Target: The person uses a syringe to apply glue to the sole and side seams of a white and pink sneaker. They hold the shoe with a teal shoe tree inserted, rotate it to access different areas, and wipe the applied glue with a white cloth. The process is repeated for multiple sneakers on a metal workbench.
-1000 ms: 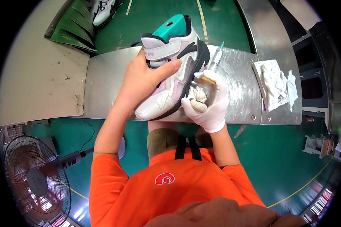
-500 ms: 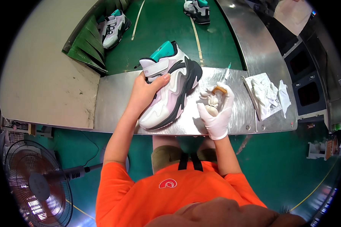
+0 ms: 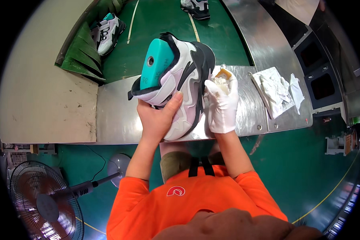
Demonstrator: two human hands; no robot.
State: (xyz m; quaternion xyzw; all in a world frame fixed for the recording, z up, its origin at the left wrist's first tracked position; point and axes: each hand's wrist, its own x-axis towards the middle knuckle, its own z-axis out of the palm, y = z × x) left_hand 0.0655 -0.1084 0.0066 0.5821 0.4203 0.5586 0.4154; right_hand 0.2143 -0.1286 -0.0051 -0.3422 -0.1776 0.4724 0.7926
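My bare left hand (image 3: 157, 118) grips a white, pale-lilac and black sneaker (image 3: 185, 94) across its strap, thumb on the upper. A teal shoe last (image 3: 157, 66) fills the sneaker's opening, which is tipped toward me; the toe points down near the bench's front edge. My right hand (image 3: 223, 106), in a white glove, curls around a pale crumpled wad (image 3: 221, 83) with a tan piece (image 3: 224, 73) at its top. What exactly the wad is cannot be made out. The gloved fingertips are at the sneaker's black sole side, and some fingers are hidden.
Beneath the sneaker is a metal bench (image 3: 118, 108). White cloths (image 3: 274, 90) lie on its right part. Beyond runs a green conveyor belt (image 3: 156, 20) carrying another sneaker (image 3: 110, 34) at left and one (image 3: 197, 9) farther off. A standing fan (image 3: 48, 206) is at lower left.
My left hand has tilted the sneaker so its opening and the last face up toward me. My gloved right hand has moved left and up against the sole side, still holding the wad.
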